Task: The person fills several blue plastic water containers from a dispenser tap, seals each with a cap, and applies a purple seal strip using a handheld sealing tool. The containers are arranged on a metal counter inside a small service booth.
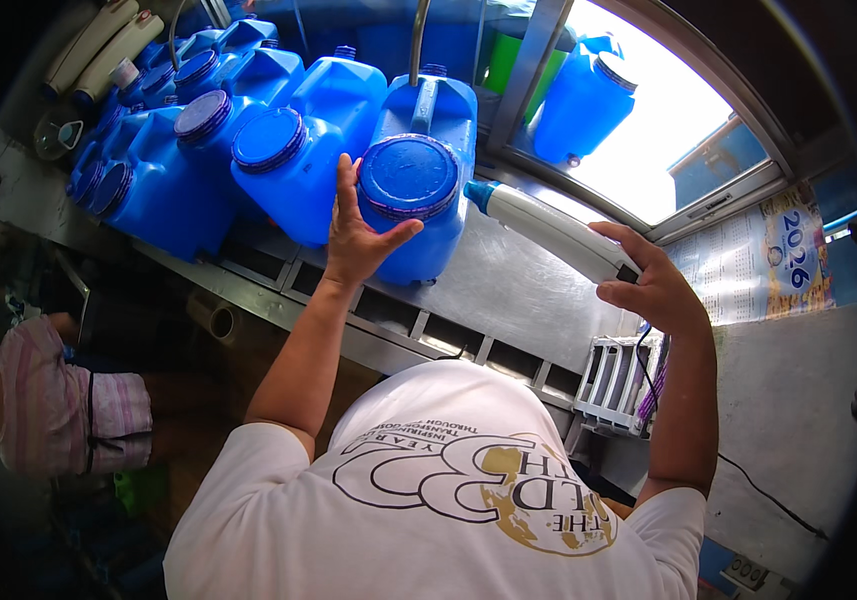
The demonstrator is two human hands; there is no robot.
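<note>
A blue water jug point(416, 240) with a round blue screw lid point(408, 172) stands on the metal counter in front of me. Against the left side of that lid lies my left hand point(360, 225), fingers stretched upward and thumb spread across the front. Purplish film shows around the lid's rim. My right hand point(653, 285) is closed around the rear end of a white heat gun point(548, 228) with a blue tip and a dark cord. Its tip points at the lid's right side, close to the jug; whether they touch, I cannot tell.
More blue jugs point(283, 165) crowd the counter point(523, 290) to the left. Another jug point(583, 110) sits beyond the window frame at the upper right. A white slatted rack point(613, 385) stands by the counter's right end. At far left, a person in striped clothes point(58, 400).
</note>
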